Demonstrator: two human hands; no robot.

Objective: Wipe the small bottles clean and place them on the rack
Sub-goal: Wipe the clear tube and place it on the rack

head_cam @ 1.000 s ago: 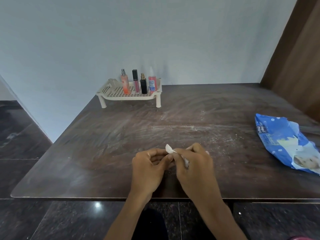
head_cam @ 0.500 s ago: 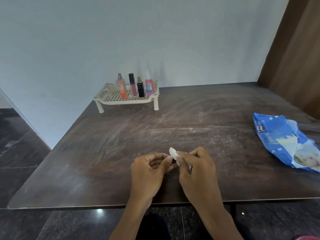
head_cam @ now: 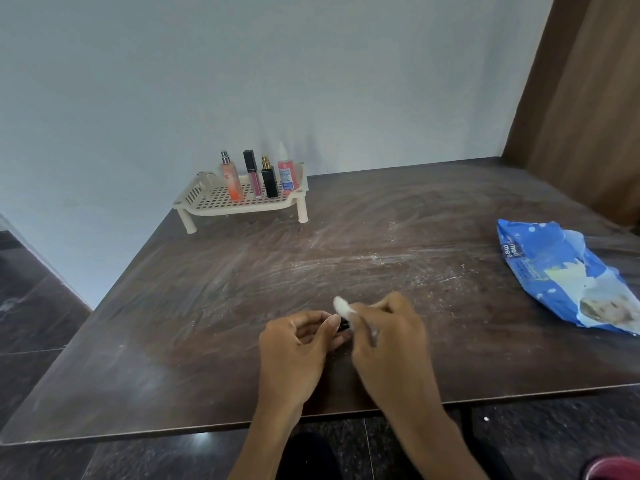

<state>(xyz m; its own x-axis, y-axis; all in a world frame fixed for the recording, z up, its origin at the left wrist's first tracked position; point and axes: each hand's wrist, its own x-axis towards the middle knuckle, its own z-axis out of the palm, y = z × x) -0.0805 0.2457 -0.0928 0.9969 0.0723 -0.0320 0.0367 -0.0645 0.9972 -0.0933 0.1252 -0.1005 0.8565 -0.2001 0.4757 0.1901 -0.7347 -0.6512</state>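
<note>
Your left hand has its fingers curled, thumb tip pressed against a small dark bottle, of which only a black end shows between your two hands; your right hand is closed round a white wipe, whose crumpled end pokes up past the fingers, right against that bottle; how much of the bottle the wipe covers cannot be told, since your hands hide it. Both hands are over the near middle of the dark table, its top streaked with pale smears. At the far left corner stands the cream rack on short legs, with four items upright in a row on it: a peach spray bottle, a pink tube with a black cap, a black bottle with a gold top, and a pink bottle with a white nozzle. Well apart to your right lies a crumpled blue wipes packet; a pale wall stands behind the table, and a brown wooden panel on the right.
</note>
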